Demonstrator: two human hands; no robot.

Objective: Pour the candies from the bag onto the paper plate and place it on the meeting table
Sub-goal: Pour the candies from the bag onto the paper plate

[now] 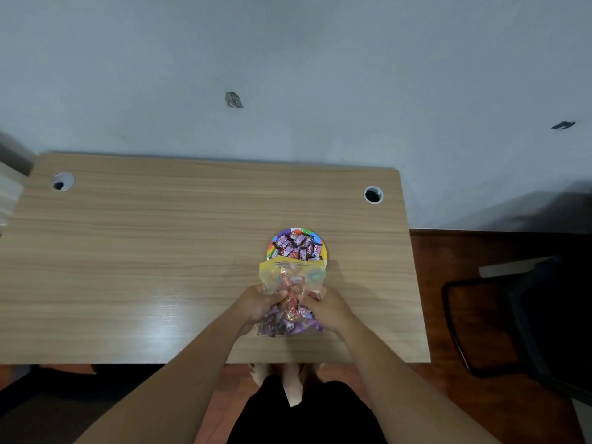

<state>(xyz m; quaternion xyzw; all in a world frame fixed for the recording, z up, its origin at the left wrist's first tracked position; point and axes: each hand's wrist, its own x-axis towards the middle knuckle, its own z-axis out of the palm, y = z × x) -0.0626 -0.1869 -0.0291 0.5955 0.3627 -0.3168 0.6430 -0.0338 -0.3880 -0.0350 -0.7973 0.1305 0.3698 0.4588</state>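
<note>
A colourful paper plate (273, 243) lies on the wooden table (144, 251), right of centre, with several wrapped candies (298, 246) piled on it. Just in front of the plate is a clear candy bag (290, 277) with a yellow top edge. Its mouth points at the plate and overlaps the plate's near rim. More candies fill the bag's rear part. My left hand (256, 307) grips the bag's left side, and my right hand (326, 309) grips its right side. Both hands squeeze the bag near its middle.
The table has two round cable holes, one at far left (62, 181) and one at far right (373, 194). A grey wall rises behind it. A dark chair (512, 315) stands on the red-brown floor to the right. My feet show under the near table edge.
</note>
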